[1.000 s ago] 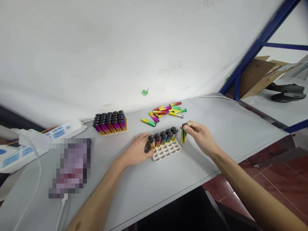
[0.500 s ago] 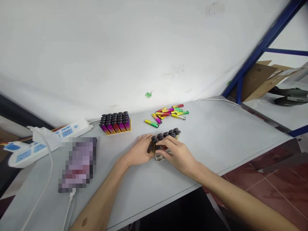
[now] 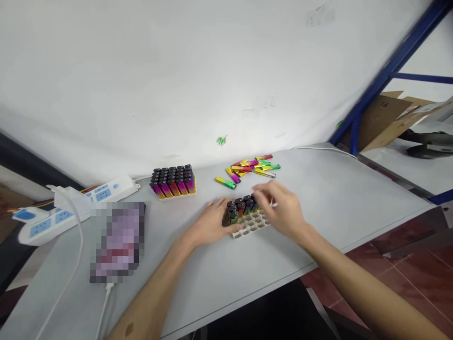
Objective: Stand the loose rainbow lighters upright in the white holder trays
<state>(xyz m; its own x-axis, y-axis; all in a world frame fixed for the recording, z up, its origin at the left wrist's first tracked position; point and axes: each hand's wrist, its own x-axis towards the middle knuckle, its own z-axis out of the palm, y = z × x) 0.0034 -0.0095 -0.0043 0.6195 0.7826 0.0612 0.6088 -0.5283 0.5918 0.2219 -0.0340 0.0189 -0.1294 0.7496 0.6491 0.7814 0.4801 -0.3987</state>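
A white tray [image 3: 252,231] with small cells stands on the table, its back part holding several upright lighters [image 3: 240,207] with black tops. My left hand [image 3: 211,222] is closed around the tray's left end, with the thumb along the front edge. One greenish lighter [image 3: 234,217] sits in the front left part, near that thumb. Above the tray's right end is my right hand [image 3: 283,208], fingers loosely curled and apart, slightly blurred. I see nothing held in it. Behind the tray lie loose colourful metallic sleeves [image 3: 242,168], in yellow, red, purple and green.
A second tray packed with lighters [image 3: 173,183] stands at the back left. Farther left are a power strip [image 3: 116,186] and a pixelated phone-like device [image 3: 122,236] with a white cable [image 3: 102,307]. A blue frame [image 3: 355,134] and cardboard boxes [image 3: 380,115] stand at the right.
My right hand has let go of a lighter at the tray's front left and moved right and up. More bare cells show now. My left hand stays at the tray.
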